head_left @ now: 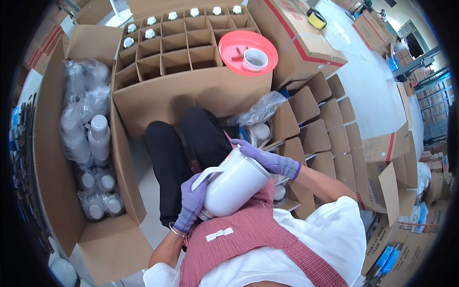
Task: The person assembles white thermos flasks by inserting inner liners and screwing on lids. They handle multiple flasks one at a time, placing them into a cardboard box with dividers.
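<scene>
Across my lap lies a white jug [234,184] with a side handle, tilted, its wider end up and to the right. My left hand [191,203], in a purple glove, is closed around the jug by its handle and lower end. My right hand [273,160], gloved alike, grips the upper end near the rim, fingers over its edge. Some of its fingers are hidden behind the jug. Left of my legs, an open carton [48,158] holds several white bottles, many wrapped in clear plastic, with one unwrapped bottle [99,136] among them.
Ahead stands a divided carton [191,93] with several silver-capped items in its far cells. A red tray [267,44] with a white cup [255,60] rests on its right corner. Cardboard dividers [318,136] and plastic-wrapped items fill the right side. A taped carton [296,36] stands beyond.
</scene>
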`<state>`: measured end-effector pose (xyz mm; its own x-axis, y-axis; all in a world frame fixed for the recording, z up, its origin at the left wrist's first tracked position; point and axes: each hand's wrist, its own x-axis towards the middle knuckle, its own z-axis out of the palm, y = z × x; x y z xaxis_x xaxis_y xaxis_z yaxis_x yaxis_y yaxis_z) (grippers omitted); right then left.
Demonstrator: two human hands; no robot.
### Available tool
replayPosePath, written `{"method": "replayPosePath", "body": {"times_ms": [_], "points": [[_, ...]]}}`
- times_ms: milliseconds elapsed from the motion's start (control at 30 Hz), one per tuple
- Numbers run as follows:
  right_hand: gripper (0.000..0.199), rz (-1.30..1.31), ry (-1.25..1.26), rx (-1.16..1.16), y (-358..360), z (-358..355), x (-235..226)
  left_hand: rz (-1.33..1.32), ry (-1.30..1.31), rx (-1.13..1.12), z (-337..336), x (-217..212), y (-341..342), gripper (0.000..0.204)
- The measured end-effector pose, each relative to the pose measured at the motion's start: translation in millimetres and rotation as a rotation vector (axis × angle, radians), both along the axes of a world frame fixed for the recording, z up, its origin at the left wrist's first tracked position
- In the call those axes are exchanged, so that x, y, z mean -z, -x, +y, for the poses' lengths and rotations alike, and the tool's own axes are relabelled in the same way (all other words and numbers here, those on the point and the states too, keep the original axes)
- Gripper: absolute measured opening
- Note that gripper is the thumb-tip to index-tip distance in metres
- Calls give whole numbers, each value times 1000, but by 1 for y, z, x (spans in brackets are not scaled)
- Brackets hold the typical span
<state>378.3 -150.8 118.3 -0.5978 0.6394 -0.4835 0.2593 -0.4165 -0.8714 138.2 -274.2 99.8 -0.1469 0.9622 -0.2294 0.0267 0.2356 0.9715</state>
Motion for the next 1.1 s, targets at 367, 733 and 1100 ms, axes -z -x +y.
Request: {"method": "replayPosePath", "body": {"times_ms": [367,733,1100], "points": [[82,-135,-945,-241,27,-46,-70,-380,208,498,37,42,40,27],[82,161,-1146,-437,49,-14,-97,-373,274,192,34,26,23,26],[74,283,-1416,-513,34,11,-127,-306,10,155,62,-48,56,22]]}}
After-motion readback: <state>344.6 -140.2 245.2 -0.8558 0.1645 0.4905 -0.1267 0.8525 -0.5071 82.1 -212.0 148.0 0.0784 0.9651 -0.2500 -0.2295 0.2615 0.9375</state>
